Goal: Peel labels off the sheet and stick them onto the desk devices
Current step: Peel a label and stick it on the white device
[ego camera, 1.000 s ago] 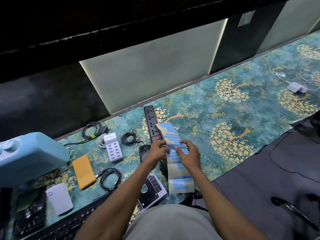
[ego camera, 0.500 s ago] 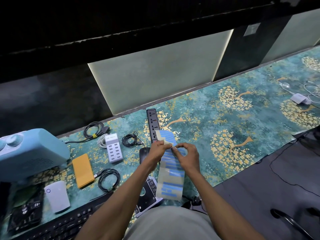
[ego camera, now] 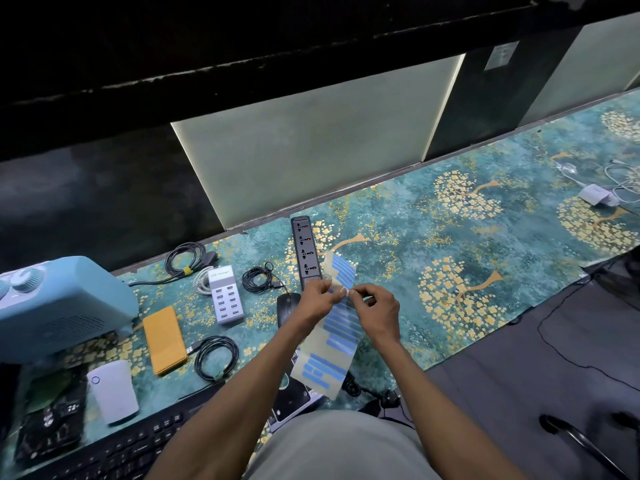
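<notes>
The label sheet (ego camera: 341, 327) hangs above the surface (ego camera: 450, 237), over the black power strip (ego camera: 304, 251). The left hand (ego camera: 317, 301) pinches its edge; the right hand (ego camera: 375, 306) pinches at a blue label, thumb against fingertip. Best to lift one corner slowly, with the left hand bracing the backing close by. Counted: one sheet, one strip, one white USB charger (ego camera: 225, 296), three black cable coils, one mouse (ego camera: 287, 304).

I have one wide-angle view, worn on the head, looking forward and steeply down, close over both forearms, onto the tabletop (ego camera: 398, 237) and the wall panels behind it.
</notes>
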`<action>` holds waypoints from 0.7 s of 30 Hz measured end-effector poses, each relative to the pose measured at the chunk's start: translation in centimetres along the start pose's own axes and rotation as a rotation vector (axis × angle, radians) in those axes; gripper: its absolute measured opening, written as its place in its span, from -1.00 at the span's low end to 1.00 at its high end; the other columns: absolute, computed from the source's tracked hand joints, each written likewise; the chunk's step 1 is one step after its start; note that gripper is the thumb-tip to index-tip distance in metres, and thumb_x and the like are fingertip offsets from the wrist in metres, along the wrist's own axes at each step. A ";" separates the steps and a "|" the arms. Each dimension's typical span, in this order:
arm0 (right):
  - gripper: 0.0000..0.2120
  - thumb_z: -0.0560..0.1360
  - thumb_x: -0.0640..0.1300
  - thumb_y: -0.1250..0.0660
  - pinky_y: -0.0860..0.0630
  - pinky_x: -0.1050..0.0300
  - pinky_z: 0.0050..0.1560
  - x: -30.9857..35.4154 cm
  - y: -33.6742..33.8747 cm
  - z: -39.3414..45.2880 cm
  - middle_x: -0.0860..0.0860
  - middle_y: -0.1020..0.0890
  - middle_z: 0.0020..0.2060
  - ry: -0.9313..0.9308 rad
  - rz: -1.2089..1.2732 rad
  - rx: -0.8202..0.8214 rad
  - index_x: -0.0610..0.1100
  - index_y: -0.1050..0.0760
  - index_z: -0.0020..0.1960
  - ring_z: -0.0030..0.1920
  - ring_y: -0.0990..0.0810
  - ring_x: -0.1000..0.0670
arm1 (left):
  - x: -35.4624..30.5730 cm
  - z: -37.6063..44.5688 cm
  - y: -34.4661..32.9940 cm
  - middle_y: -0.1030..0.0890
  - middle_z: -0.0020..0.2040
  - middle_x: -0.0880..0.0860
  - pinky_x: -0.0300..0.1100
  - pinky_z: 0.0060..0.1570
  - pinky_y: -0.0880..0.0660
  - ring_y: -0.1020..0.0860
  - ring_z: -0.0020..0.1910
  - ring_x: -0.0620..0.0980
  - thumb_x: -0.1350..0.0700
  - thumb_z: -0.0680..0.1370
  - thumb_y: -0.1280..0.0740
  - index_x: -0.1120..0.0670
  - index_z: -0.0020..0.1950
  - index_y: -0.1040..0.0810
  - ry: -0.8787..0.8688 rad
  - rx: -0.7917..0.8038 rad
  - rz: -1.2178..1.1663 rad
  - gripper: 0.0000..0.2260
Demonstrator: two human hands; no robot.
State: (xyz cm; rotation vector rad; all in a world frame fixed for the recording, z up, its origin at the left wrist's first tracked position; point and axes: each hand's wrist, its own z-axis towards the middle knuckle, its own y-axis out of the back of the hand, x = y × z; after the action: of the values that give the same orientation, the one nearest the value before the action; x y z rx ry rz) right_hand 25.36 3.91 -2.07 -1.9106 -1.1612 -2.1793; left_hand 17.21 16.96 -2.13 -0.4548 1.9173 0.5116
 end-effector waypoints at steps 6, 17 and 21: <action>-0.90 0.57 -0.12 -0.44 -0.48 0.21 -0.28 0.2 0.8 0.0 0.01 -0.64 -0.31 -0.054 0.086 -0.185 -0.12 -0.71 -0.04 -0.31 -0.60 0.09 | -0.4 0.2 -2.1 -0.62 -0.16 0.10 -0.03 -0.01 -0.44 -0.57 -0.13 0.01 0.20 0.63 -0.35 0.24 -0.05 -0.60 0.162 -0.039 -0.230 -0.88; -0.90 0.52 -0.22 -0.45 -0.70 -0.06 -0.21 3.2 -4.0 -2.0 -0.04 -0.71 -0.38 -0.128 0.274 -0.002 -0.16 -0.70 -0.17 -0.36 -0.71 0.02 | 2.2 -2.8 4.0 -0.55 -0.24 0.17 -0.16 -0.44 -0.44 -0.51 -0.40 0.04 0.26 0.64 -0.27 0.22 -0.09 -0.56 0.300 -0.404 -0.371 -0.86; -0.84 0.49 -0.18 -0.47 -0.67 -0.10 -0.19 4.5 -7.5 -3.6 0.02 -0.69 -0.41 -0.092 0.199 0.164 -0.03 -0.64 -0.26 -0.32 -0.69 -0.02 | 3.8 -5.3 8.2 -0.70 -0.09 0.08 -0.07 -0.13 -0.57 -0.64 -0.11 0.11 0.21 0.51 -0.35 0.07 -0.08 -0.66 0.326 -0.730 0.010 -0.90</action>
State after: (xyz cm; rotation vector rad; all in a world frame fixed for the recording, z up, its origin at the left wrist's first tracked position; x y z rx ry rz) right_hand 17.71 9.41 -1.87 -1.9792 -1.0729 -1.8558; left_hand 7.39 20.69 -2.59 -1.0464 1.9940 1.2127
